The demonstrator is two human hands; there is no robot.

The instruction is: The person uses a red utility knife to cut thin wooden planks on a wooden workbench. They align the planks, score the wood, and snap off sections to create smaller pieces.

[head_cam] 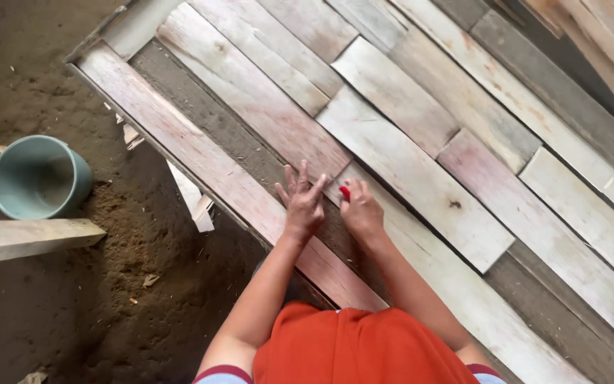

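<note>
A small red object (345, 192) sits pinched in the fingers of the right hand (361, 211), low against the pale plank (421, 178) near the middle of the wooden panel (250, 92); what kind of thing it is I cannot tell. Just beside it at nine o'clock, the left hand (303, 204) rests flat with fingers spread on a reddish board (200, 156). Well off at nine o'clock, a pale green bucket (37, 178) stands on the dirt floor (108, 299), apparently empty, with a loose plank (30, 238) just below it.

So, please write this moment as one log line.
left hand: flat on planks | right hand: holds small red thing on planks | bucket: on dirt floor
</note>
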